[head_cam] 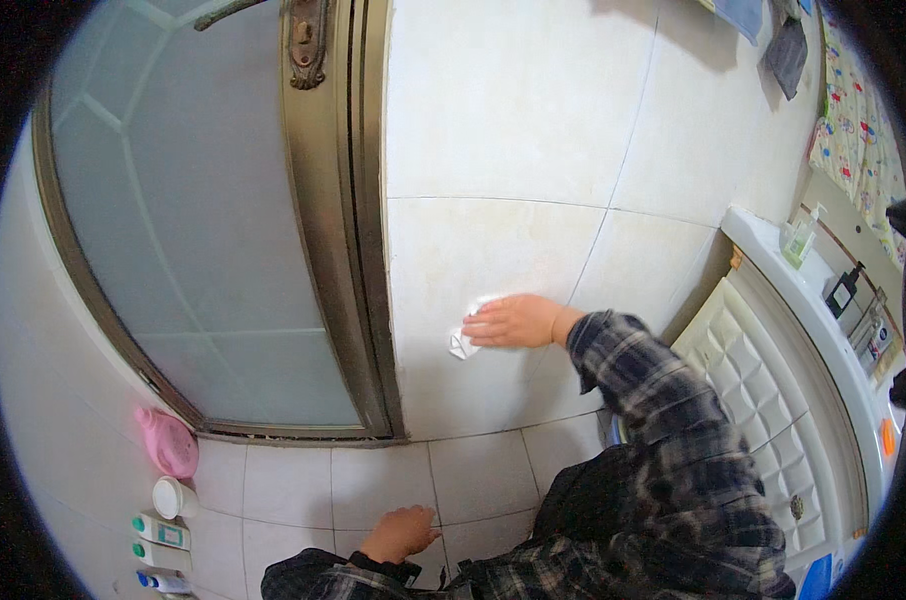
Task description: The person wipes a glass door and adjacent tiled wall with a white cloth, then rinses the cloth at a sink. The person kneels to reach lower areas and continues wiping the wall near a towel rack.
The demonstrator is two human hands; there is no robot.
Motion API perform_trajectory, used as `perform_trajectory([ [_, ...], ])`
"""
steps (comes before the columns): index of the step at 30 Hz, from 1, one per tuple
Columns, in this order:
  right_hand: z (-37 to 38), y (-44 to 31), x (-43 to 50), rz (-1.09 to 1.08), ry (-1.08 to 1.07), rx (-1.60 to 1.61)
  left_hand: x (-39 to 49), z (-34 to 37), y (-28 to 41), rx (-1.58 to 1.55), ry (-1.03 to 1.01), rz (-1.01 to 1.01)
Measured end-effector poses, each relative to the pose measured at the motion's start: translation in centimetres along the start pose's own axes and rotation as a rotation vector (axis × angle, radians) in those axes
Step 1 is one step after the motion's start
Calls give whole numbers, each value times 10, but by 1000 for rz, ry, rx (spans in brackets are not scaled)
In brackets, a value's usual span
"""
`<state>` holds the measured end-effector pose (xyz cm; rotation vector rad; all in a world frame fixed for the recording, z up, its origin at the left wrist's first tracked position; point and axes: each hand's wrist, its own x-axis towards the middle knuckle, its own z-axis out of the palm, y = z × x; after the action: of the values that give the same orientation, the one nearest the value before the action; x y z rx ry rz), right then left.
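My right hand (514,321) presses a crumpled white tissue or cloth (464,345) flat against the white wall tiles (498,247). Part of the tissue sticks out beyond the fingertips and the rest is hidden under the palm. Lower down, my left hand (402,532) hangs over the pale floor tiles (378,480) with its fingers partly bent. Nothing shows in it, though its palm side is hidden. Both arms wear dark plaid sleeves (663,390).
A frosted-glass door (197,225) in a bronze frame stands left of the wall. Along the left wall are a pink jug (169,444), a white tub (173,498) and several bottles (161,531). At right, a vanity cabinet (760,375) carries a soap pump bottle (799,240).
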<state>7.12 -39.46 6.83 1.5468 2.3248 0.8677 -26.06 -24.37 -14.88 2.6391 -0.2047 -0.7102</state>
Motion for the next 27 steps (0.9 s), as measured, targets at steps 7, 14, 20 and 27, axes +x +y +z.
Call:
perform_trajectory([
  [7,-198,173,20,884,761,-589,-9,-11,-4,-10,50,51],
  [14,-101,96,57,744,372,-503,-4,-24,-6,-38,66,75],
  [20,-66,36,66,-33,-34,-54,-9,-32,-14,-55,17,50],
  [27,-266,210,118,740,589,-642,-15,-21,-22,-111,122,197],
])
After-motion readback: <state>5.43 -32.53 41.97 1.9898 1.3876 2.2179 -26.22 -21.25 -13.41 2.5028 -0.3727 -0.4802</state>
